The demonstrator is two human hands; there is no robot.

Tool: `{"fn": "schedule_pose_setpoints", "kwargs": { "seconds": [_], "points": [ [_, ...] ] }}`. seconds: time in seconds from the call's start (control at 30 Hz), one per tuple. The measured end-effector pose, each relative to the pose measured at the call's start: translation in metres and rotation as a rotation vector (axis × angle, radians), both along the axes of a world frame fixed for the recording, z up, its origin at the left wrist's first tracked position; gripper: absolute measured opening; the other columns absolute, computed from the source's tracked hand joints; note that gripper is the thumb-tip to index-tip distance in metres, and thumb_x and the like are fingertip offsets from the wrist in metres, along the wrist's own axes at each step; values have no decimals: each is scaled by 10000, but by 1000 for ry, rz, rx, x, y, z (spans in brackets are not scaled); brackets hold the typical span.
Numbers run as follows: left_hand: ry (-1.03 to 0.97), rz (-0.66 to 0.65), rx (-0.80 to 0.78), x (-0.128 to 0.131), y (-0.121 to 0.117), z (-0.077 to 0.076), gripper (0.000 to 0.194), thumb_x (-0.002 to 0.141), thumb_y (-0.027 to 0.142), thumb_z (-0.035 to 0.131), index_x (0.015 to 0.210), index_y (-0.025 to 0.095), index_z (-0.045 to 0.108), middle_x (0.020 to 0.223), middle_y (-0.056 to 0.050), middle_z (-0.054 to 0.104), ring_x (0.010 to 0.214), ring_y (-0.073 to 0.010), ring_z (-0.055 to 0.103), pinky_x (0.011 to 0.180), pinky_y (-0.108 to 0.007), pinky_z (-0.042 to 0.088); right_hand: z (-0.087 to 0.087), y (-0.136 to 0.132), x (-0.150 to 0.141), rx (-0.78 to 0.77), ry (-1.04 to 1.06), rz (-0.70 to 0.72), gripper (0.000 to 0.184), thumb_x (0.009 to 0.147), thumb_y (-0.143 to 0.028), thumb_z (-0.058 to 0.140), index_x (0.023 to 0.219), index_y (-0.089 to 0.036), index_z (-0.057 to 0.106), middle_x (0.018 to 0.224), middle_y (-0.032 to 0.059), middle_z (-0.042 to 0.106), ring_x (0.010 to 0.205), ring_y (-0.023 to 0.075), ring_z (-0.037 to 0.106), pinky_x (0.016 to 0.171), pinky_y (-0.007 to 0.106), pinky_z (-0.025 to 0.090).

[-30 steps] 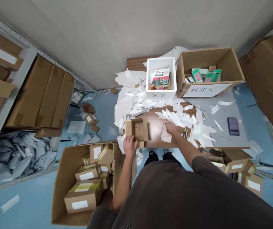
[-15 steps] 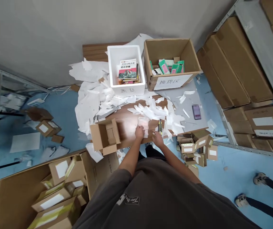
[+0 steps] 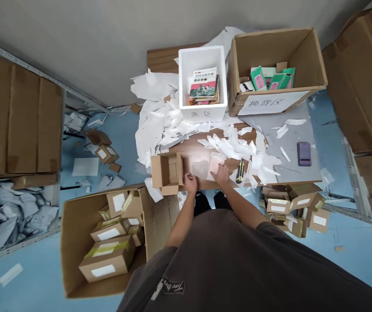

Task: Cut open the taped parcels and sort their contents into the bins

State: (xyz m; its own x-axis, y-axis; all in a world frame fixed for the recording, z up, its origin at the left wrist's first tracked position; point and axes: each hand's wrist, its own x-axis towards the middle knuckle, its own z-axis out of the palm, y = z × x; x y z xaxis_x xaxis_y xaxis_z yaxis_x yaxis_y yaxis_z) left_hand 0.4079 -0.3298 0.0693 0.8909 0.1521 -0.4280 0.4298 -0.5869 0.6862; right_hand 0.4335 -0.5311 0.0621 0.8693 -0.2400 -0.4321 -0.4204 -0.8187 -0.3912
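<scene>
My left hand (image 3: 191,183) is at the table's front edge, just right of a small open cardboard box (image 3: 161,172). Its fingers are curled, and I cannot make out what is in them, if anything. On a thin, clear pinkish packet (image 3: 217,160) rests my right hand (image 3: 221,174), fingers apart. A second clear sheet or bag (image 3: 200,168) lies on the wood between the hands. To the right of my right hand is a black and yellow utility knife (image 3: 240,171), beside torn white paper (image 3: 234,146).
Behind stand a white foam box (image 3: 202,113) with books and a carton (image 3: 275,104) holding green packs. A phone (image 3: 304,154) lies at right. A large carton (image 3: 101,291) of small boxes is on the floor at left; opened boxes (image 3: 278,205) are piled at right.
The view has swung left. My left hand has left the packet and moved left toward the small box. My right hand has moved from beside the knife onto the packet.
</scene>
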Motion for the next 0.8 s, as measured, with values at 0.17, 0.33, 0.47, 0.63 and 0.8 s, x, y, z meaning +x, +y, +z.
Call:
{"fn": "schedule_pose_setpoints", "kwargs": {
  "seconds": [0.17,0.33,0.47,0.63,0.8],
  "points": [
    [-58,-291,97,16,-20,1,325,1022,193,581,1326,195,695,1355,-156,680,1314,-309,598,1185,-436,457,-5,33,5,-79,85,-47,873,917,-471,731,1631,-111,378,1717,341,280,1505,506,362,1186,621,388],
    [64,-590,236,36,-15,-2,486,948,151,648,1431,187,684,1594,-175,530,1434,-354,494,1214,-498,442,-8,38,7,-59,31,-99,939,774,-354,799,1584,-84,408,1694,327,320,1543,496,327,1265,635,299],
    [64,-648,315,20,-6,-5,651,945,133,599,1591,213,585,1759,-154,387,1572,-374,382,1256,-542,401,-13,18,4,156,-160,-132,828,739,-298,738,1501,-103,479,1549,273,511,1507,429,416,1280,591,332],
    [84,-580,362,-12,1,-10,785,983,227,583,1738,171,376,1843,-152,222,1705,-376,166,1327,-586,301,-18,-21,-3,471,-184,-189,710,778,-360,660,1453,-180,536,1391,172,652,1308,345,612,1156,519,497],
    [92,-491,389,-22,15,-12,709,1022,230,505,1720,143,415,1837,-160,237,1706,-349,202,1341,-547,305,-27,-51,-8,423,-183,-230,511,900,-348,503,1370,-178,609,1292,154,725,1196,308,667,1073,456,548]
  ]
}}
